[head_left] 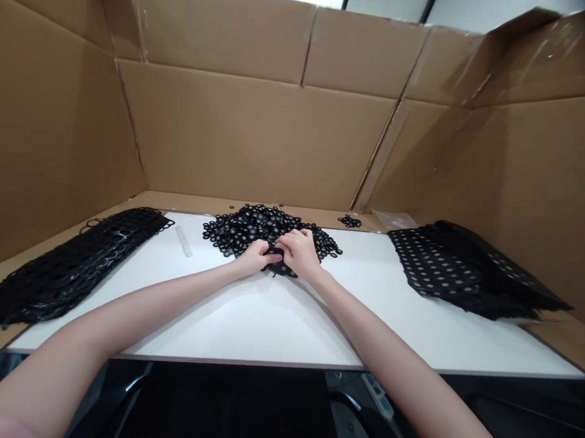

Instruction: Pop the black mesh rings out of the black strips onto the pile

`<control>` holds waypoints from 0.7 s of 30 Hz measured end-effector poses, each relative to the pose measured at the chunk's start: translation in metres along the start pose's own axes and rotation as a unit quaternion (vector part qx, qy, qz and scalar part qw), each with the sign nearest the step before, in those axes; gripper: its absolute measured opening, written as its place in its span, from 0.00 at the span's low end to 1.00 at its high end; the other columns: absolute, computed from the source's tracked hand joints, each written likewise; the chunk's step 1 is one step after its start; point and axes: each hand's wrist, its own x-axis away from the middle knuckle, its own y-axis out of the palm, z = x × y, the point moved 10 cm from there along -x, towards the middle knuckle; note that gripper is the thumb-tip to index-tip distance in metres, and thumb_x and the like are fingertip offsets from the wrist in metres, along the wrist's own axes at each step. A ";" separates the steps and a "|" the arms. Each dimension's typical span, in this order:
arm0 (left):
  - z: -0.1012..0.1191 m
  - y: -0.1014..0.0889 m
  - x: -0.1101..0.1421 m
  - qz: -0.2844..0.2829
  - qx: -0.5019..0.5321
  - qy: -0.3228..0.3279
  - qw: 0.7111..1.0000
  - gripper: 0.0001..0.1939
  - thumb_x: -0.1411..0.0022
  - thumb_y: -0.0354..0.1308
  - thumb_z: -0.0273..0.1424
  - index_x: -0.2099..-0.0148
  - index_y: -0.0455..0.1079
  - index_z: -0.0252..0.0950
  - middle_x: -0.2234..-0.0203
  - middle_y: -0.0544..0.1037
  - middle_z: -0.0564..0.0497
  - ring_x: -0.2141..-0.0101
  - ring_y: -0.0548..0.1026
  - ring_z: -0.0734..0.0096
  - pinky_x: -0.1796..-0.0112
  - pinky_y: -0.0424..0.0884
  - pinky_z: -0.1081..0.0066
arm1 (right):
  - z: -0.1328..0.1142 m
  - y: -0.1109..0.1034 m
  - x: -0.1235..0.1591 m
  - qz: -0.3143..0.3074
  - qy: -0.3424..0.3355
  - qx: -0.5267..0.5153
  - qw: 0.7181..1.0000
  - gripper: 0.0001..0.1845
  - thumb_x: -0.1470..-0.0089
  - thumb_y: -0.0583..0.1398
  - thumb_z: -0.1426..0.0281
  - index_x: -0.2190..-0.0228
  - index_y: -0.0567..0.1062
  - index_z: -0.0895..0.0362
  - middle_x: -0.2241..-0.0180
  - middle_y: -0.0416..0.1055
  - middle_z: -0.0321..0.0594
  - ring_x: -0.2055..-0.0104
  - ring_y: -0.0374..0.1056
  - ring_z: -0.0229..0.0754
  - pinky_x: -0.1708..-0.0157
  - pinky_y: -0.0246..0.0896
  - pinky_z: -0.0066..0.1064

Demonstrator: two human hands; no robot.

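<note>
Cardboard walls (256,128) stood behind the worktop (219,317). The left hand (253,258) and right hand (300,252) pinched what seemed a black holey sheet (286,269) at the near edge of the ring pile (245,225); tugging hard could have scattered rings.

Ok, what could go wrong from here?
1. The left hand and right hand work against the ring pile; tugging the black perforated piece could scatter rings.
2. The small ring cluster lies apart, so it might get overlooked.
3. The perforated sheets cross the table's right edge; a bump might shift them.
</note>
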 end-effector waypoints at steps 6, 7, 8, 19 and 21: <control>0.001 -0.001 -0.003 0.021 -0.028 0.017 0.999 0.27 0.53 0.65 0.39 0.84 0.48 0.36 0.87 0.49 0.60 0.82 0.47 0.81 0.79 0.44 0.72 | 0.000 -0.001 -0.001 0.026 0.035 -0.016 0.999 0.13 0.50 0.53 0.81 0.73 0.73 0.55 0.73 0.75 0.36 0.68 0.64 0.41 0.56 0.46 0.40; 0.002 -0.001 -0.003 0.019 -0.032 0.020 0.999 0.26 0.53 0.64 0.38 0.84 0.49 0.36 0.88 0.49 0.60 0.82 0.48 0.80 0.79 0.44 0.73 | 0.002 -0.002 -0.001 0.035 0.041 -0.028 0.998 0.13 0.50 0.53 0.81 0.73 0.73 0.54 0.74 0.74 0.36 0.69 0.63 0.41 0.55 0.46 0.40; 0.004 0.000 -0.003 0.015 -0.035 0.025 0.999 0.24 0.52 0.64 0.37 0.84 0.50 0.36 0.88 0.51 0.60 0.82 0.49 0.80 0.79 0.45 0.73 | 0.004 -0.003 -0.002 0.044 0.051 -0.042 0.997 0.13 0.51 0.53 0.81 0.73 0.73 0.54 0.74 0.74 0.36 0.69 0.63 0.41 0.55 0.47 0.40; 0.016 0.008 0.002 -0.022 -0.023 0.053 0.998 0.06 0.47 0.58 0.28 0.72 0.74 0.31 0.78 0.74 0.55 0.73 0.68 0.71 0.68 0.62 0.74 | 0.065 -0.002 -0.006 0.120 0.170 -0.156 0.966 0.12 0.51 0.54 0.71 0.75 0.77 0.54 0.72 0.75 0.38 0.68 0.70 0.43 0.64 0.63 0.33; 0.012 0.009 0.003 -0.023 -0.014 0.045 0.999 0.06 0.48 0.59 0.27 0.69 0.76 0.31 0.75 0.77 0.53 0.70 0.72 0.68 0.66 0.65 0.73 | 0.085 -0.011 -0.003 0.148 0.201 -0.161 0.955 0.13 0.49 0.52 0.69 0.75 0.76 0.56 0.74 0.75 0.39 0.70 0.70 0.43 0.66 0.63 0.32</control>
